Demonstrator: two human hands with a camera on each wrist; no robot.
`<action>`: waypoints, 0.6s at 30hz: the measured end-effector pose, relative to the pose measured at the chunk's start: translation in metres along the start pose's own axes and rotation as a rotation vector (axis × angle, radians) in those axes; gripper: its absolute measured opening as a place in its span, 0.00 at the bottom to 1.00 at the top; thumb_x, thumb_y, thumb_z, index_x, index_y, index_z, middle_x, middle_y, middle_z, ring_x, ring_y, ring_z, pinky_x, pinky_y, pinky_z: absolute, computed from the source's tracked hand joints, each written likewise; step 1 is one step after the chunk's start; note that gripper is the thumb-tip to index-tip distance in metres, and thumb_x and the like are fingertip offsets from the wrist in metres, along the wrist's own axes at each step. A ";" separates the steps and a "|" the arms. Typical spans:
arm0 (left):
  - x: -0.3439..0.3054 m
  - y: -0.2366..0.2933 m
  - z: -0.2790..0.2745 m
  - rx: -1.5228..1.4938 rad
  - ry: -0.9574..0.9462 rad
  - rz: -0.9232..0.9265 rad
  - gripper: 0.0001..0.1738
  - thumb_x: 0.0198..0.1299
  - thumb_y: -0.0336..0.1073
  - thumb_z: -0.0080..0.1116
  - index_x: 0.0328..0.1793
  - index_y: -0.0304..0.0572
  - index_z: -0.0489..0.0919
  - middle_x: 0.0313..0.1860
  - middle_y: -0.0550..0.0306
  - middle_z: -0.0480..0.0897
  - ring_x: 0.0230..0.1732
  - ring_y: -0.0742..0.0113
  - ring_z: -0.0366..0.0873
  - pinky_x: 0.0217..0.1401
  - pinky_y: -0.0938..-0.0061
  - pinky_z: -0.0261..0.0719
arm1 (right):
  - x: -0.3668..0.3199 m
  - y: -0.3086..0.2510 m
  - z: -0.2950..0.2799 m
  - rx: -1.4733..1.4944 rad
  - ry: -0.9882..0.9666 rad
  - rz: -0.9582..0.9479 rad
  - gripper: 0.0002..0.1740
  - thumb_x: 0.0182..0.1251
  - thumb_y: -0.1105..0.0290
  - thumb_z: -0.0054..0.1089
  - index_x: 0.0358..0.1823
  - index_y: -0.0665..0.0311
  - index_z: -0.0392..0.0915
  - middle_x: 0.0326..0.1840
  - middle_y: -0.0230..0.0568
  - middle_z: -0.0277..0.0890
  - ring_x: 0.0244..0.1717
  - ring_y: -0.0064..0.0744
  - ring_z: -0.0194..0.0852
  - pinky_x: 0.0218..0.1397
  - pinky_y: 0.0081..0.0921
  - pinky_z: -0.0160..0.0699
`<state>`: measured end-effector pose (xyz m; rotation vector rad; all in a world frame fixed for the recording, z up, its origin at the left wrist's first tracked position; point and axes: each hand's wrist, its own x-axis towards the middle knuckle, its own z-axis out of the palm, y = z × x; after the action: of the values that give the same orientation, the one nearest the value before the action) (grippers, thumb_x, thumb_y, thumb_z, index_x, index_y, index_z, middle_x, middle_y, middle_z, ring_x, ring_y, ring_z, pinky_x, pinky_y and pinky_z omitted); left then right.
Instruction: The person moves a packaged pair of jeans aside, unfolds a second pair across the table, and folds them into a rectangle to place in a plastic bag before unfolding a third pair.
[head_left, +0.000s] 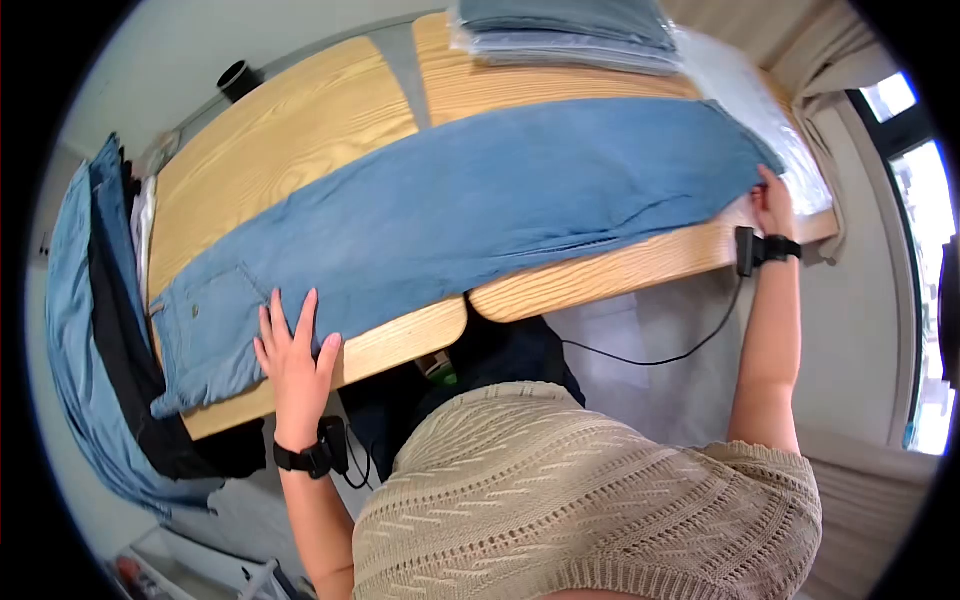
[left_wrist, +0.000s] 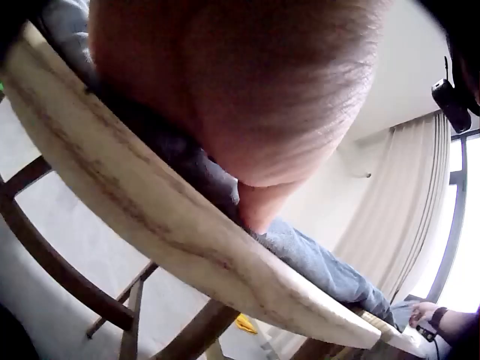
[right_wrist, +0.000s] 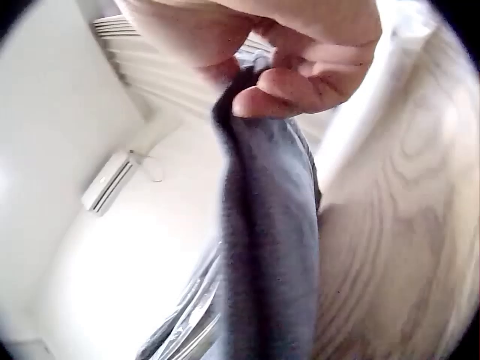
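A pair of blue jeans (head_left: 450,190), folded lengthwise, lies along the front of the wooden table, waist end at the left and leg hems at the right. Fingers spread, my left hand (head_left: 293,355) rests on the jeans near the pocket and waist end. The left wrist view shows the heel of that hand close over the table edge, its fingers mostly hidden. At the far right, my right hand (head_left: 775,205) pinches the near corner of the hem. In the right wrist view, thumb and fingers grip the hem fabric (right_wrist: 270,225), which hangs down from them.
Folded garments in clear plastic bags (head_left: 570,40) are stacked at the back of the table (head_left: 270,140). A clear plastic sheet (head_left: 735,90) lies at the right end. More jeans and dark trousers (head_left: 100,330) hang over the left end. A black cup (head_left: 238,80) stands at the back left.
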<state>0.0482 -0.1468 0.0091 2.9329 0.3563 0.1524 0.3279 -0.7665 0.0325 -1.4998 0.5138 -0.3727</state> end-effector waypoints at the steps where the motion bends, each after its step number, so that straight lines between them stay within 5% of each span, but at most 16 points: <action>1: -0.001 -0.002 0.001 -0.010 -0.002 0.009 0.31 0.59 0.45 0.56 0.71 0.59 0.66 0.76 0.45 0.51 0.75 0.39 0.45 0.73 0.41 0.39 | -0.014 -0.014 -0.001 0.023 -0.067 -0.074 0.11 0.59 0.71 0.64 0.32 0.60 0.67 0.16 0.31 0.64 0.13 0.20 0.61 0.15 0.14 0.63; 3: -0.007 -0.016 0.002 0.016 -0.011 -0.009 0.31 0.60 0.45 0.55 0.71 0.58 0.65 0.76 0.48 0.52 0.76 0.42 0.45 0.73 0.42 0.39 | -0.019 -0.029 -0.018 0.055 -0.051 -0.212 0.10 0.58 0.72 0.64 0.31 0.60 0.68 0.16 0.29 0.63 0.12 0.18 0.59 0.14 0.12 0.57; 9: -0.014 -0.042 -0.008 0.074 -0.094 0.047 0.31 0.62 0.45 0.52 0.72 0.55 0.64 0.77 0.53 0.53 0.77 0.45 0.44 0.74 0.47 0.40 | -0.029 0.012 -0.076 -0.301 0.014 -0.014 0.08 0.56 0.66 0.63 0.26 0.57 0.72 0.13 0.29 0.64 0.10 0.19 0.58 0.12 0.15 0.52; 12: -0.014 -0.045 -0.008 0.047 -0.096 0.076 0.31 0.62 0.44 0.51 0.72 0.54 0.63 0.77 0.52 0.53 0.77 0.45 0.43 0.74 0.47 0.39 | -0.032 0.045 -0.090 -0.243 -0.081 0.108 0.11 0.60 0.71 0.61 0.41 0.64 0.70 0.26 0.33 0.73 0.14 0.22 0.67 0.13 0.15 0.61; 13: -0.014 -0.044 -0.009 0.037 -0.097 0.080 0.30 0.62 0.43 0.51 0.72 0.54 0.64 0.77 0.51 0.53 0.77 0.45 0.43 0.74 0.47 0.39 | -0.043 0.040 -0.088 -0.198 -0.157 0.042 0.19 0.62 0.73 0.56 0.54 0.68 0.68 0.30 0.39 0.75 0.21 0.24 0.73 0.18 0.16 0.68; 15: -0.016 -0.053 -0.006 0.082 -0.089 0.118 0.32 0.61 0.40 0.51 0.73 0.50 0.63 0.77 0.51 0.53 0.77 0.46 0.43 0.75 0.50 0.39 | -0.071 0.026 -0.087 0.109 -0.285 -0.011 0.33 0.62 0.80 0.48 0.70 0.63 0.54 0.40 0.46 0.76 0.34 0.27 0.76 0.31 0.17 0.75; 17: -0.017 -0.064 -0.005 0.053 -0.098 0.118 0.32 0.60 0.38 0.51 0.73 0.48 0.63 0.77 0.52 0.54 0.78 0.47 0.43 0.75 0.52 0.40 | -0.073 0.021 -0.090 0.172 -0.499 -0.027 0.42 0.59 0.85 0.41 0.76 0.55 0.42 0.52 0.51 0.72 0.47 0.32 0.74 0.47 0.21 0.75; 18: -0.018 -0.072 -0.004 0.031 -0.097 0.123 0.31 0.60 0.38 0.50 0.72 0.48 0.63 0.77 0.52 0.54 0.78 0.48 0.43 0.75 0.53 0.40 | -0.079 0.016 -0.084 0.130 -0.554 -0.061 0.44 0.55 0.87 0.40 0.76 0.56 0.44 0.59 0.52 0.68 0.53 0.33 0.73 0.53 0.23 0.73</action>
<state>0.0142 -0.0818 -0.0023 2.9793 0.1661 0.0212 0.2149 -0.7938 0.0240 -1.4174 0.0035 -0.0264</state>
